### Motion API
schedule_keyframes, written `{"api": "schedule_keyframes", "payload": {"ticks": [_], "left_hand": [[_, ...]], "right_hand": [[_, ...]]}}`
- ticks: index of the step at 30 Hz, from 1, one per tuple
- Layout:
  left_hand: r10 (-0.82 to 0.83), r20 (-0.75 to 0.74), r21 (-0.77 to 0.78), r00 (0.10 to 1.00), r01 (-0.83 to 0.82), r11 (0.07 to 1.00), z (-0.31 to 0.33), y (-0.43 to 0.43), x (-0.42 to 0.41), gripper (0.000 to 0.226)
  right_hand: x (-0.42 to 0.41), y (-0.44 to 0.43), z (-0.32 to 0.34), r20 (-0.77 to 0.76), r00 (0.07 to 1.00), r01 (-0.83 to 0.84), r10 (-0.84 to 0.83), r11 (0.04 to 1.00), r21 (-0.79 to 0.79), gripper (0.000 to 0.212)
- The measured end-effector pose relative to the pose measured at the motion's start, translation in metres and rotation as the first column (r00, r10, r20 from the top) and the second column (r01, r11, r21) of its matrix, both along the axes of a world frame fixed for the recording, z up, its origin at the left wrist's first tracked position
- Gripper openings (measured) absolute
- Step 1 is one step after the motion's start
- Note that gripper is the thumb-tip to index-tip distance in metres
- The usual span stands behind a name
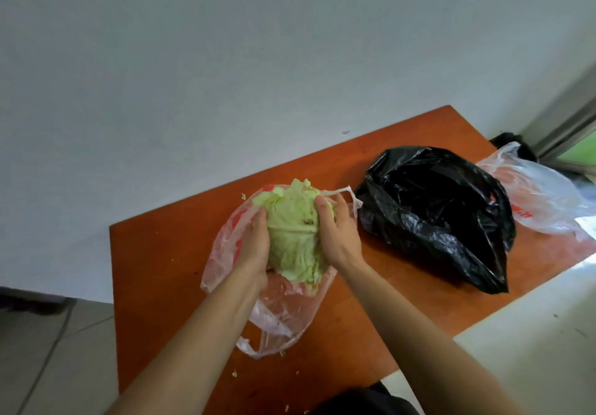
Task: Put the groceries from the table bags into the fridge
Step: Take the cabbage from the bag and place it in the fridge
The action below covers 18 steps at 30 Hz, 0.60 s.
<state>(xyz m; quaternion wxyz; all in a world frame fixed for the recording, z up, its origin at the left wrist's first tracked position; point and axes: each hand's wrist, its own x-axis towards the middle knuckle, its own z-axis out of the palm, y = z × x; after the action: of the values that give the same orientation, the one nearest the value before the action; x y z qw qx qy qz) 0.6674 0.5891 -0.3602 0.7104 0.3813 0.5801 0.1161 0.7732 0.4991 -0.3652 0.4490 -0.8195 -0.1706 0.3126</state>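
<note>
A pale green cabbage [292, 237] is held between both hands just above a clear plastic bag with red print [283, 318], which lies flattened on the orange-brown table [154, 263]. My left hand [254, 250] clasps the cabbage's left side. My right hand [337, 237] presses its right side, fingers curled over the top. A crumpled black plastic bag [435, 214] sits to the right on the table, its contents hidden. Beyond it lies another clear bag with red print [541, 201]. The fridge is out of view.
A plain white wall rises behind the table. Small cabbage scraps [234, 373] dot the tabletop near its front edge. A window frame [567, 130] stands at the far right. Pale tiled floor shows left and right of the table.
</note>
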Motion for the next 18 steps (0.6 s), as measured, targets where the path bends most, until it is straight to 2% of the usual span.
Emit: {"api": "schedule_keyframes", "payload": {"ticks": [3, 4, 7, 9, 11, 14, 16, 18], "left_hand": [[0.029, 0.024, 0.106, 0.999, -0.031, 0.994, 0.027, -0.002, -0.007, 0.023], [0.01, 0.036, 0.109, 0.999, -0.014, 0.994, 0.027, -0.003, -0.009, 0.031], [-0.064, 0.082, 0.095, 0.995, 0.056, 0.994, 0.027, -0.009, -0.008, 0.097], [-0.117, 0.078, 0.158, 0.99, 0.104, 0.982, -0.01, -0.008, 0.002, 0.115], [-0.207, 0.056, 0.254, 0.977, 0.187, 0.949, -0.009, -0.027, 0.009, 0.113], [-0.292, 0.118, 0.449, 0.949, 0.211, 0.868, 0.046, -0.082, 0.016, 0.092], [-0.34, 0.173, 0.49, 0.924, 0.219, 0.844, 0.071, -0.117, 0.026, 0.083], [-0.383, 0.248, 0.517, 0.89, 0.213, 0.829, 0.093, -0.154, 0.038, 0.082]], "right_hand": [[0.001, -0.001, 0.025, 0.002, 1.0, 0.009, -0.009, 0.999, 0.041, 0.102], [0.0, -0.004, 0.03, -0.016, 1.0, 0.024, -0.023, 0.999, 0.044, 0.104], [-0.008, -0.024, 0.041, -0.062, 0.992, 0.116, -0.111, 0.991, 0.074, 0.112], [-0.016, -0.045, 0.044, -0.052, 0.983, 0.18, -0.174, 0.974, 0.136, 0.101], [-0.023, -0.072, 0.045, -0.027, 0.969, 0.247, -0.247, 0.945, 0.215, 0.089], [-0.028, -0.116, 0.052, 0.06, 0.929, 0.322, -0.366, 0.876, 0.36, 0.076], [-0.026, -0.15, 0.066, 0.086, 0.89, 0.374, -0.447, 0.825, 0.424, 0.075], [-0.021, -0.189, 0.083, 0.11, 0.849, 0.409, -0.516, 0.776, 0.48, 0.077]]}}
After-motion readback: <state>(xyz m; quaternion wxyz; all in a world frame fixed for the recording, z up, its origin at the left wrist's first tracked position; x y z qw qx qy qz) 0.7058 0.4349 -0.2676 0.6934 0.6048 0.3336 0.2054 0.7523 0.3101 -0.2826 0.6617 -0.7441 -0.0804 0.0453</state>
